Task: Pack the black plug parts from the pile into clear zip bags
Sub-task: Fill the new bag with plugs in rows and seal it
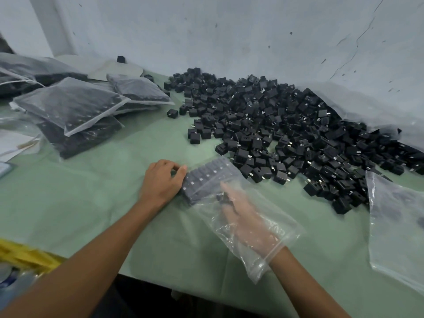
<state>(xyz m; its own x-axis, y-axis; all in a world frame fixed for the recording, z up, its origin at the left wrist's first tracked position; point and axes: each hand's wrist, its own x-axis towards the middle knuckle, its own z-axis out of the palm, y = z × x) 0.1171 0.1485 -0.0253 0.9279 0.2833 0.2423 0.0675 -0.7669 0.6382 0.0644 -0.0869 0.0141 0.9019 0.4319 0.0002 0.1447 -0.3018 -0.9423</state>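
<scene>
**A:** Where is the bag that's being filled?

**B:** The clear plastic zip bag (252, 228) lies flat on the near middle of the pale green table cover (91, 203), with its mouth toward the person. Small black square plug parts (206, 180) sit in neat rows at its closed far end.

**A:** And the hands?

**B:** The right hand (247, 219) is inside the bag past the wrist, fingers stretched out toward the rows (it is blurred behind the film, so I cannot tell whether a part lies under them). The left hand (163, 180) is outside. Its fingers are curled and, as far as I can see, it pinches the corner of the closed end.

**A:** So which step is this?

**B:** Loading and tidying, I'd judge. The bag is only part full, and the half nearer the mouth holds nothing but the hand.

**A:** What next?

**B:** Probably draw the right hand out without dragging the rows askew. Then fetch more from the big loose pile of black plugs (286, 134) just beyond, and seal only once the bag is full.

**A:** Anything else around?

**B:** A stack of filled bags (73, 106) at the far left, and empty clear bags (394, 226) at the right edge.
</scene>
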